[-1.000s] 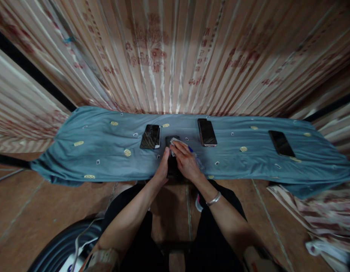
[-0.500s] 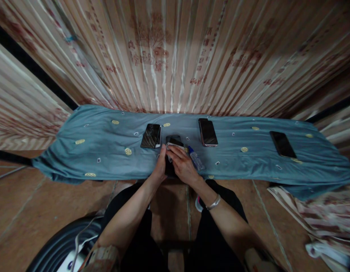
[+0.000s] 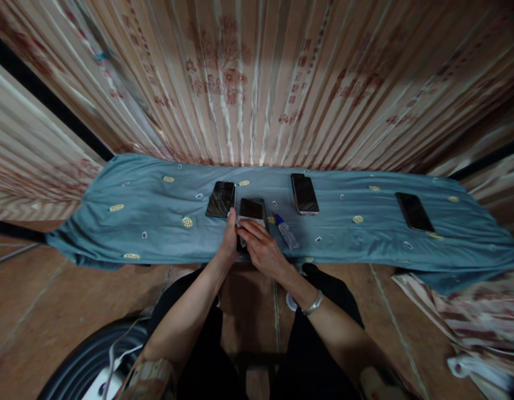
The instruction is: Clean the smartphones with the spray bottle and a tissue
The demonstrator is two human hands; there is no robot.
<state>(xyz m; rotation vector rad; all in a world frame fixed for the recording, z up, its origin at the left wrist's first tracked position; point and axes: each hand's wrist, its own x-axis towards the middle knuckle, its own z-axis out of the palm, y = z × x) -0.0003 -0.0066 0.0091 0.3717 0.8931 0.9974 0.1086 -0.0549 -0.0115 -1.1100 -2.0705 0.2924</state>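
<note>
A dark phone [image 3: 251, 209] lies flat on the blue cloth [image 3: 149, 222] covering the table, right in front of me. My left hand [image 3: 230, 238] steadies its left edge. My right hand [image 3: 259, 247] presses a small white wipe [image 3: 245, 223] onto the phone's near half. A small clear bottle with a blue cap [image 3: 286, 231] lies on the cloth just right of my right hand.
Three more phones lie on the cloth: one with a cracked screen [image 3: 221, 199] at the left, one [image 3: 304, 194] right of centre, one [image 3: 413, 211] far right. Striped curtains hang behind. A dark round object [image 3: 80, 361] sits at lower left; patterned fabric [image 3: 460, 316] lies at right.
My right hand with the wipe has slid left and toward me across the phone, uncovering the bottle. My left hand shifted slightly left along the phone's edge.
</note>
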